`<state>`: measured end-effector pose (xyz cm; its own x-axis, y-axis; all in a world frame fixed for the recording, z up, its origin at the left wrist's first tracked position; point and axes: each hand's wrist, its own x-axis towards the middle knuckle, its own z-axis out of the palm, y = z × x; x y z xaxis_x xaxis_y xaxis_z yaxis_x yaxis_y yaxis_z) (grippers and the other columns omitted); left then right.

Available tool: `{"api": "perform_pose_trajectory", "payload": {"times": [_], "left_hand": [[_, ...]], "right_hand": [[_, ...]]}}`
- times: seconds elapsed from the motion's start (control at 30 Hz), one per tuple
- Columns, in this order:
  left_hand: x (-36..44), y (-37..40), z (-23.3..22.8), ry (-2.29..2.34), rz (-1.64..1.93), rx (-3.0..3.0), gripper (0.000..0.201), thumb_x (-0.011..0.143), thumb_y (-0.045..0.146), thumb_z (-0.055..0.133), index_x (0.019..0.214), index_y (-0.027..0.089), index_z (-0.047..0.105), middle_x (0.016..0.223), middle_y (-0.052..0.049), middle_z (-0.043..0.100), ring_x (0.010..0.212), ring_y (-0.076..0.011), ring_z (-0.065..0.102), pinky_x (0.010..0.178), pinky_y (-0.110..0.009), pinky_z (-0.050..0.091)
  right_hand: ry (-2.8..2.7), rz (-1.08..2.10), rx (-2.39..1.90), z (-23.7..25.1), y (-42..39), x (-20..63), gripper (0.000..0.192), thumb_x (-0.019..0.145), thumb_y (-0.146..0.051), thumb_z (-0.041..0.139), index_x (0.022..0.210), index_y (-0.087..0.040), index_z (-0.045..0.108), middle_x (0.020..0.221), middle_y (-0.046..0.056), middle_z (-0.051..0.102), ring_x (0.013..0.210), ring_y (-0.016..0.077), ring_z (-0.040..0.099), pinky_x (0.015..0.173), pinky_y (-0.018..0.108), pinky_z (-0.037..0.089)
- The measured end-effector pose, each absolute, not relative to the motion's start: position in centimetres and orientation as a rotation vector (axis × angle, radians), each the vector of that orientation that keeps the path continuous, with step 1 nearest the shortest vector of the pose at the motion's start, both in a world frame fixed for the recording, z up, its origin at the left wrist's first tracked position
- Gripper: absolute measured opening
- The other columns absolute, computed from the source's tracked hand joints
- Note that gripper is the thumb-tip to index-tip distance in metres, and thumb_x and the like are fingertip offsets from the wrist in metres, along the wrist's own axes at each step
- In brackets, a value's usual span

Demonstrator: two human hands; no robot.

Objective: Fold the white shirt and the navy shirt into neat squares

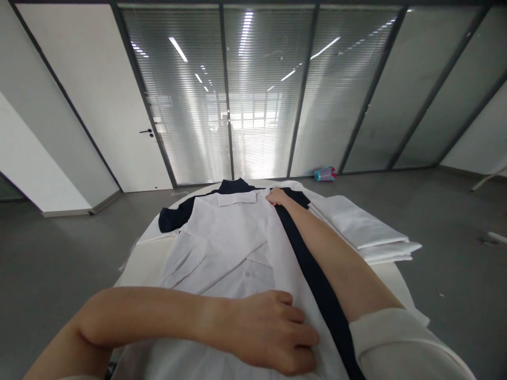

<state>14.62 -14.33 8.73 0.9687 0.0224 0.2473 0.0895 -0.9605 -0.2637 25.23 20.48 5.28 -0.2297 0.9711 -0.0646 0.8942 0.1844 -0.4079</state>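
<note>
A white shirt (233,227) lies spread over a dark navy garment (317,269), its collar (237,198) toward the far side. A sleeve seems folded across its body, and a button shows near the middle. My right hand (276,196) reaches far forward and pinches the white cloth at the shoulder, just right of the collar. Close to me, my left hand (277,330) crosses over the shirt with curled fingers, closed on the cloth near its right side; the fingertips are hidden. Navy cloth sticks out past the shirt at the left, the back and the right.
Under the clothes stands a round, pale table (146,261). Folded white cloth (360,227) lies at its right, reaching over the edge. On the grey floor beyond, a blue and red basket-like object (325,174) rests by the glass partition. A white door (99,95) is at the left.
</note>
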Motion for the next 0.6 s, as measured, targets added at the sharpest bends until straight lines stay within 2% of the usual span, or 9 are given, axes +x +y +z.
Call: {"api": "perform_pose_trajectory", "payload": {"times": [0.13,0.23,0.37,0.5,0.6], "left_hand": [[13.1,-15.3,9.4,-0.158,-0.380,-2.849,0.028,0.096,0.019,0.051,0.074,0.021,0.068,0.083,-0.004,0.058,0.067,-0.0121,0.051,0.056,-0.030,0.037],[11.8,-16.1,10.0,-0.172,-0.388,-2.865,0.026,0.098,0.020,0.050,0.082,0.020,0.070,0.084,-0.004,0.058,0.069,-0.0119,0.051,0.056,-0.030,0.039],[10.4,-17.1,10.3,-0.186,-0.411,-2.958,0.018,0.096,0.020,0.055,0.089,0.016,0.071,0.080,-0.004,0.057,0.070,-0.0128,0.051,0.058,-0.030,0.041],[9.6,-17.4,8.4,-0.236,-0.379,-3.069,0.013,0.094,0.022,0.059,0.095,0.015,0.070,0.081,-0.004,0.060,0.069,-0.0136,0.052,0.060,-0.030,0.042],[9.5,-17.3,6.3,-0.248,-0.450,-3.090,0.011,0.093,0.023,0.062,0.092,0.015,0.069,0.082,-0.003,0.063,0.069,-0.0134,0.053,0.059,-0.029,0.043]], "right_hand": [[-2.244,0.411,-1.708,4.9,21.1,23.2,0.026,0.082,-0.027,0.056,0.087,-0.008,0.072,0.090,0.019,0.073,0.091,0.0290,0.069,0.075,0.031,0.051],[-2.263,0.343,-1.590,5.1,21.2,21.8,0.028,0.087,-0.030,0.051,0.095,-0.012,0.070,0.100,0.015,0.072,0.095,0.0262,0.067,0.079,0.031,0.050],[-2.341,0.273,-1.402,4.7,20.6,20.0,0.021,0.089,-0.027,0.051,0.093,-0.016,0.069,0.111,0.010,0.067,0.100,0.0204,0.063,0.086,0.027,0.047],[-2.429,0.240,-1.295,2.6,19.7,18.5,0.013,0.089,-0.025,0.055,0.090,-0.019,0.066,0.121,0.010,0.062,0.107,0.0235,0.059,0.090,0.033,0.046],[-2.463,0.251,-1.272,0.9,19.3,17.9,0.019,0.094,-0.025,0.047,0.100,-0.019,0.064,0.119,0.010,0.065,0.108,0.0251,0.060,0.090,0.036,0.046]]}}
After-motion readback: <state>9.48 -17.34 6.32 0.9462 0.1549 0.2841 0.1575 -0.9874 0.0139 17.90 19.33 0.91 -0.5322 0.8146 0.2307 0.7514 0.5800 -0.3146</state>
